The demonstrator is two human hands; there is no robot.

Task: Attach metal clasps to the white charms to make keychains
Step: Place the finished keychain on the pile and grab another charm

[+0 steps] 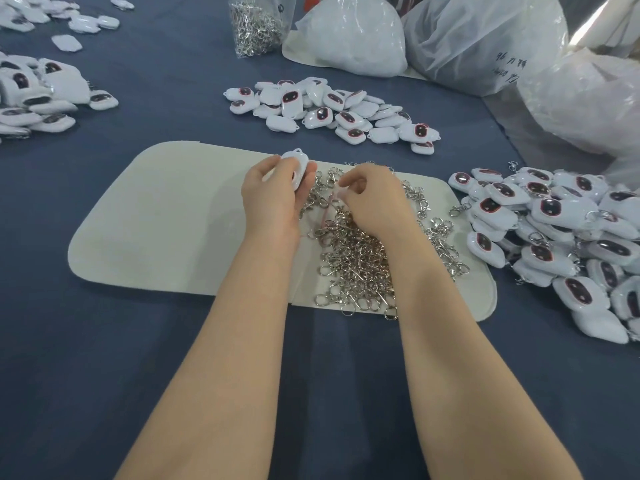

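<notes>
My left hand point(273, 195) holds a white charm point(298, 168) over the cream felt mat point(156, 220), its loop pointing away from me. My right hand point(375, 199) hovers over the heap of metal clasps point(356, 261) with curled fingers; whether a clasp sits between them is hidden. A pile of loose white charms point(332, 112) lies beyond the mat. To the right sits a pile of charms with clasps on them point(561, 237).
More white charms point(38, 95) lie at the far left on the blue cloth. A clear bag of clasps point(254, 26) and big plastic sacks point(485, 36) stand at the back and right. Bare mat spreads left of my hands.
</notes>
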